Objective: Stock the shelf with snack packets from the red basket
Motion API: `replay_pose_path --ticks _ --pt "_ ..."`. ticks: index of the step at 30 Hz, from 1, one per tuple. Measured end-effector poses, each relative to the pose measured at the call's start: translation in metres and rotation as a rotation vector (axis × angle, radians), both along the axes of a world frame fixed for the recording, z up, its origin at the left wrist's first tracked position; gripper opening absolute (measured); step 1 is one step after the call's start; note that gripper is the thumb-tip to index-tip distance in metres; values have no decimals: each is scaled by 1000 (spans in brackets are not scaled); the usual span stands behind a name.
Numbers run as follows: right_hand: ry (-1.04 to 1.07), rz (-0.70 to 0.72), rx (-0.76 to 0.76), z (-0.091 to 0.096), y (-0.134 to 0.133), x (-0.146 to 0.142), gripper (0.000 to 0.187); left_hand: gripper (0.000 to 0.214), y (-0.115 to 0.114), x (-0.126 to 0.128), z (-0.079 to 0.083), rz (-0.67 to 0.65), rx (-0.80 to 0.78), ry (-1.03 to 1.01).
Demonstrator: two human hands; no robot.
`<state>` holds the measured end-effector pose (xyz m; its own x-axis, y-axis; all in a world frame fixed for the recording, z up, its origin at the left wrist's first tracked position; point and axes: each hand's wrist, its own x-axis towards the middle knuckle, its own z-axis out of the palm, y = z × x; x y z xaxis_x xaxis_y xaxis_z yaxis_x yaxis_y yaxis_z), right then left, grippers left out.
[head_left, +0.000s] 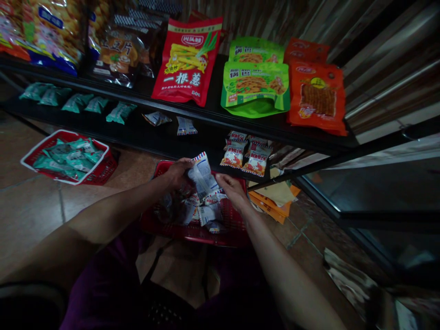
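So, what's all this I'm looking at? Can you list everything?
Shelves: two visible, black, across the upper half
Puffy bags: several, yellow and blue, upper left
Dark bags: several overlapping, brown, beside those
Tall bag: one in front, red, upper shelf middle
Pouches: two, green, right of it
Flat packs: two, orange, upper shelf right
Small packets: five, teal, lower shelf left
Snack packets: several, mostly white, lower shelf middle and right
Left basket: one, red, white-rimmed, floor, holding teal packets
Near basket: one, red, below the fingers, holding packets
Held packet: one, white, above it
Left fingers, right fingers: one set each, bare, on that packet
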<state>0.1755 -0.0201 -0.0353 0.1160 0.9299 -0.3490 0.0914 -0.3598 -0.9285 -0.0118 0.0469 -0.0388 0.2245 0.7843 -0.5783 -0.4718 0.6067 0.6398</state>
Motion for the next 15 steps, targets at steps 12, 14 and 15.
replay_pose_path --ticks 12,14,15 --pt "112 -204 26 -2 1 -12 32 15 5 -10 6 93 16 -46" --pt "108 -245 56 -3 0 -13 30 16 4 -10 10 97 26 -36" --pt "94 -266 75 -3 0 -13 30 17 4 -10 11 89 34 -28"
